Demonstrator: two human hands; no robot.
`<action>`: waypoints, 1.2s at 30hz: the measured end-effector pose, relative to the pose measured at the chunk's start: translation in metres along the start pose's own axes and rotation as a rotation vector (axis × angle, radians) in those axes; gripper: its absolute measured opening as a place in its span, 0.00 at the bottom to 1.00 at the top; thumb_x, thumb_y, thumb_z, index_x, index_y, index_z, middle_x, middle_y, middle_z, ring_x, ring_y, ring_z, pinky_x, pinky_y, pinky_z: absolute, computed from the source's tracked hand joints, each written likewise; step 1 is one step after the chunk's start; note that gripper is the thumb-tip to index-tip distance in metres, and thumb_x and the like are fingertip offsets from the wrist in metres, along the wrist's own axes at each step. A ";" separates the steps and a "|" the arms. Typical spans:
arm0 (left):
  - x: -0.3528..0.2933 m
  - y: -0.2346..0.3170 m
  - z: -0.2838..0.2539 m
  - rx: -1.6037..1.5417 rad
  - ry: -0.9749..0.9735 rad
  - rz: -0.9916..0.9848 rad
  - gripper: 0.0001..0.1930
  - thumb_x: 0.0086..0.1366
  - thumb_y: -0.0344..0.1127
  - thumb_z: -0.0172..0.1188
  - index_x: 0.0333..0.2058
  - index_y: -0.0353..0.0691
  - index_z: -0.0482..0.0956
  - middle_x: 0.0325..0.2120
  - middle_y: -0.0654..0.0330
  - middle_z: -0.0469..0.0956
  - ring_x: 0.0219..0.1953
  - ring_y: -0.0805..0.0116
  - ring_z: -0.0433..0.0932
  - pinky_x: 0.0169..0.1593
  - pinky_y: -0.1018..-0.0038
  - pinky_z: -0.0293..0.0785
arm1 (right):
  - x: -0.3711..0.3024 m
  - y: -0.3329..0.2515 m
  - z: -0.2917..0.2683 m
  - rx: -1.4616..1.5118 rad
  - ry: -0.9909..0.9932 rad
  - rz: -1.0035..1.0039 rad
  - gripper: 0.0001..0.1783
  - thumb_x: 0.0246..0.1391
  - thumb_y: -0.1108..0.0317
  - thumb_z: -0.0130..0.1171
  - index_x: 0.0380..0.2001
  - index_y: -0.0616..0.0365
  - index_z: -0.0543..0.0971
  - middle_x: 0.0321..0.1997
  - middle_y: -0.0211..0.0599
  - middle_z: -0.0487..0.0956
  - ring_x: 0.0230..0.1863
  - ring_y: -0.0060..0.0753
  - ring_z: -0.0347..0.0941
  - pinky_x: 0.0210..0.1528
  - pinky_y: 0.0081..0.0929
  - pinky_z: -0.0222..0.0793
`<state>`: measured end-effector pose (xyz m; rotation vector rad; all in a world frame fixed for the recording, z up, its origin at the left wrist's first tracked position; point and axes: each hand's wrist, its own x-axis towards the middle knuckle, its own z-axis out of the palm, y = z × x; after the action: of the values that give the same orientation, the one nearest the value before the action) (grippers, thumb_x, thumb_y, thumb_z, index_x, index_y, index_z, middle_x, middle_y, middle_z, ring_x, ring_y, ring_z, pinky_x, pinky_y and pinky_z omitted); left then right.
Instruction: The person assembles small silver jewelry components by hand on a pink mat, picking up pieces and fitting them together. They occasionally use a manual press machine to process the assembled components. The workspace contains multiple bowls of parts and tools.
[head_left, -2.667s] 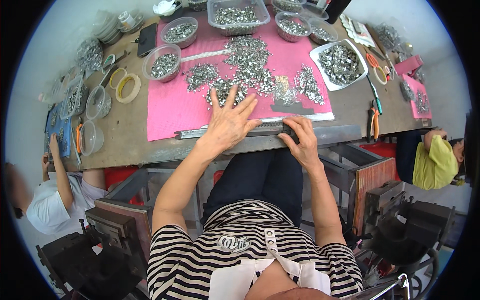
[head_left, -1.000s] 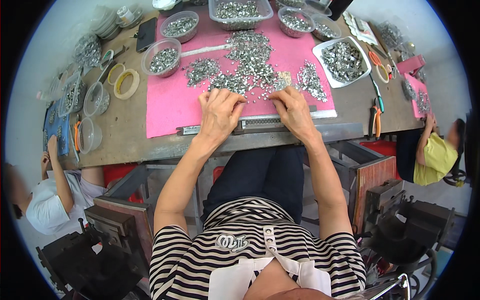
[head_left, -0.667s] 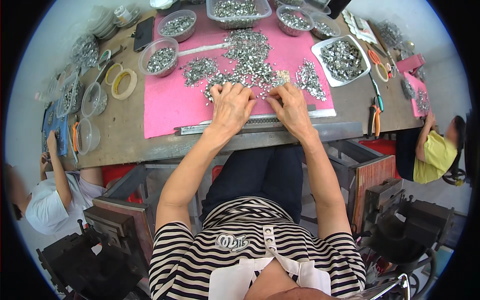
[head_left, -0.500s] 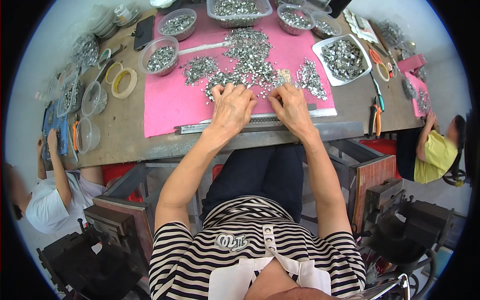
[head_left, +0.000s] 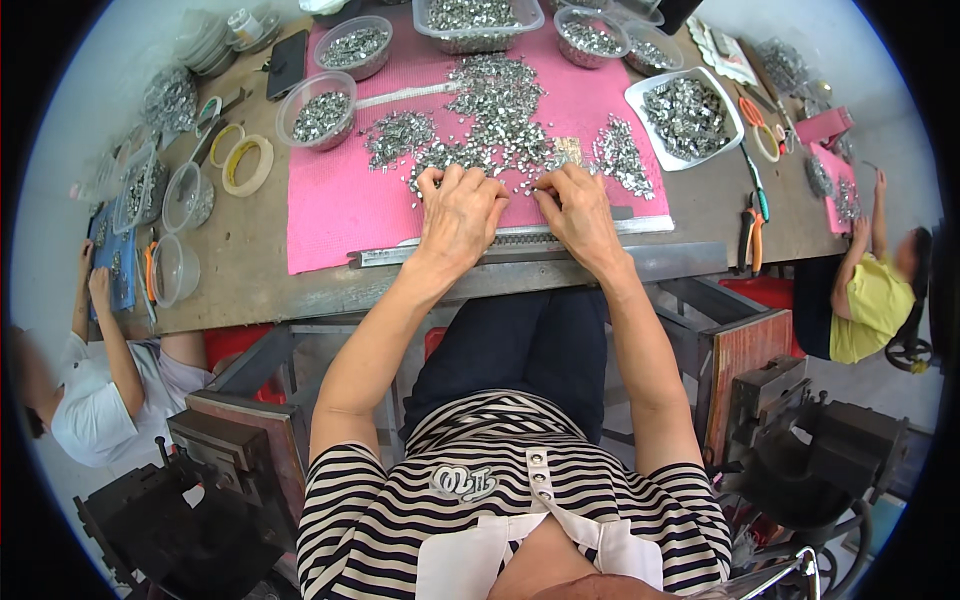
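Small shiny silver metal pieces (head_left: 500,120) lie heaped and scattered over a pink mat (head_left: 325,215). At the near edge of that heap is my left hand (head_left: 460,212), its fingers curled and closed, whatever is in them hidden. My right hand (head_left: 577,212) is beside it with thumb and forefinger pinched together, on something too small to make out. A long metal rail with a row of dark teeth or slots (head_left: 520,241) runs along the mat's near edge, just below both hands. Beyond the right fingers sits a small gold-coloured patch of pieces (head_left: 568,150).
Plastic tubs of metal pieces (head_left: 322,118) stand behind the mat, with a white tray of pieces (head_left: 690,118) at right. Tape rolls (head_left: 248,166) lie left; orange-handled pliers (head_left: 752,235) lie right. Co-workers sit at the left (head_left: 105,395) and right (head_left: 870,310).
Both my hands have shifted only slightly, staying over the same spot. The right co-worker has raised one hand, holding something thin; the left co-worker's hands have moved a little.
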<state>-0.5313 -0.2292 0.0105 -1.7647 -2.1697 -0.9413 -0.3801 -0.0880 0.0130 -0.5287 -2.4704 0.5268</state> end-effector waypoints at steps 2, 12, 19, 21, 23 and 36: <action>0.000 -0.003 0.000 0.003 0.013 -0.015 0.05 0.62 0.37 0.70 0.36 0.47 0.86 0.30 0.66 0.77 0.39 0.64 0.74 0.54 0.58 0.59 | 0.000 0.000 -0.001 0.003 0.003 0.000 0.05 0.56 0.73 0.68 0.36 0.57 0.83 0.31 0.34 0.77 0.36 0.37 0.76 0.45 0.38 0.63; 0.013 -0.019 0.005 0.039 0.046 0.034 0.04 0.62 0.38 0.70 0.34 0.47 0.87 0.29 0.67 0.77 0.40 0.65 0.74 0.53 0.59 0.59 | 0.003 0.004 0.004 -0.011 -0.021 -0.032 0.05 0.53 0.72 0.67 0.35 0.56 0.82 0.32 0.37 0.78 0.39 0.43 0.77 0.44 0.41 0.63; 0.023 -0.026 0.000 0.039 -0.033 0.162 0.05 0.61 0.37 0.70 0.35 0.47 0.86 0.31 0.65 0.77 0.41 0.65 0.74 0.57 0.56 0.59 | 0.007 0.004 0.000 -0.033 -0.043 -0.065 0.05 0.54 0.73 0.67 0.35 0.58 0.82 0.31 0.36 0.78 0.34 0.40 0.77 0.42 0.38 0.64; 0.028 -0.031 0.000 0.044 -0.057 0.219 0.05 0.62 0.36 0.70 0.35 0.46 0.85 0.31 0.65 0.77 0.42 0.64 0.74 0.57 0.56 0.59 | 0.010 0.005 0.001 -0.023 -0.065 -0.059 0.04 0.54 0.74 0.66 0.34 0.58 0.81 0.31 0.37 0.78 0.35 0.42 0.77 0.42 0.39 0.65; 0.028 -0.031 -0.001 0.039 -0.068 0.254 0.05 0.62 0.35 0.70 0.36 0.46 0.84 0.31 0.65 0.76 0.42 0.64 0.75 0.58 0.57 0.59 | 0.011 0.008 0.005 0.011 -0.075 -0.049 0.04 0.53 0.74 0.66 0.31 0.58 0.80 0.32 0.40 0.78 0.36 0.46 0.77 0.42 0.41 0.65; -0.038 0.004 -0.027 -0.221 0.004 0.107 0.08 0.58 0.31 0.71 0.34 0.43 0.81 0.32 0.63 0.77 0.40 0.63 0.77 0.56 0.60 0.62 | -0.024 -0.034 -0.010 0.201 -0.102 -0.216 0.11 0.49 0.78 0.68 0.35 0.59 0.77 0.34 0.37 0.76 0.37 0.40 0.73 0.43 0.35 0.64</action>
<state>-0.5242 -0.2749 0.0133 -1.9514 -2.0117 -1.1960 -0.3645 -0.1257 0.0260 -0.1560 -2.4944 0.7174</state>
